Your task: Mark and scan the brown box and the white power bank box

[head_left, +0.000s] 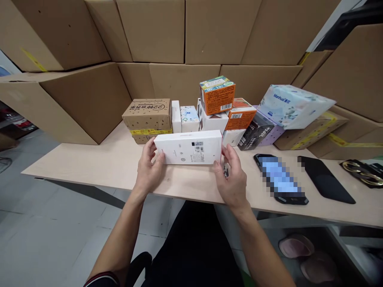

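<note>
Pinching its ends, left hand (149,169) and right hand (234,181) hold a flat white cardboard box (179,148), long axis left-to-right, printed face toward the camera

A pale tabletop (98,159) carries a brown carton (149,119), a black box (255,132) and a phone (279,177).

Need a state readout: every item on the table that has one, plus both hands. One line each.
Long white box: looks closed, held at both ends
Left hand: gripping the left end
Right hand: gripping the right end
Brown carton: shut, yellow-taped
Top orange box: looks closed, stacked
Manhua pack: tilted; seal unclear
Handheld device: lying flat, screen lit, content pixelated
Black slab: lying flat
</note>
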A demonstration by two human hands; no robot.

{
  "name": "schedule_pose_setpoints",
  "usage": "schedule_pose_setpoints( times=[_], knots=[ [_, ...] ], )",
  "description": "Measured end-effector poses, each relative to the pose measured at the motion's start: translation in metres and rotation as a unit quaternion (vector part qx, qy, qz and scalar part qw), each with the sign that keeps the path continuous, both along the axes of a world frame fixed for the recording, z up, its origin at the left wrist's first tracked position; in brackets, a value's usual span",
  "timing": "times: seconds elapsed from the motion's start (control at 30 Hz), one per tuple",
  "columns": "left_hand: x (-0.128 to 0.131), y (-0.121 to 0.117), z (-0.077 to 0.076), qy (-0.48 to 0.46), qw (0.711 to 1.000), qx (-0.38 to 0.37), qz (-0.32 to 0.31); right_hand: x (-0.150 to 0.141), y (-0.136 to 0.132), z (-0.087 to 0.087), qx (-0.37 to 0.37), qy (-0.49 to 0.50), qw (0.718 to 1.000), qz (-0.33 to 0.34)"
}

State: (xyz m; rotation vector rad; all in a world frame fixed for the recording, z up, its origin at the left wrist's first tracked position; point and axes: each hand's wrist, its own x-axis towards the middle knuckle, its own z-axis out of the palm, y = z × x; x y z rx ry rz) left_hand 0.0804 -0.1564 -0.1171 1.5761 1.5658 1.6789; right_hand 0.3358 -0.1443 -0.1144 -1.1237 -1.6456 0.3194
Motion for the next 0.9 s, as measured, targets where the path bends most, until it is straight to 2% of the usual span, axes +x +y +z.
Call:
schedule_pose_setpoints(
  times=[0.07,0.17,0.3,0.4,0.5,0.7,0.9],
  knots=[
    [0.003,0.002,-0.004,0.021,1.0,0.0,0.02,0.003,0.006,-0.004,-0.033,0.005,0.999,0.009],
    [0.005,-0.002,-0.008,0.016,1.0,0.005,0.013,0.007,0.008,-0.013,-0.08,0.0,0.996,0.027],
    [0.005,-0.007,-0.008,0.002,1.0,-0.006,0.008,0.007,0.005,-0.017,-0.096,0.002,0.995,0.034],
    [0.005,-0.007,-0.006,0.005,0.999,-0.034,-0.019,0.007,0.003,-0.016,-0.11,-0.003,0.993,0.039],
    [0.006,-0.008,-0.004,-0.006,0.999,-0.029,-0.025,0.008,0.003,-0.015,-0.11,-0.001,0.993,0.039],
    [0.005,-0.011,-0.008,-0.05,0.999,-0.01,0.005,0.007,0.003,-0.014,-0.087,0.023,0.995,0.053],
    [0.002,-0.014,-0.01,-0.067,0.997,0.03,-0.02,0.007,0.001,-0.011,-0.079,0.037,0.995,0.055]
  ],
)
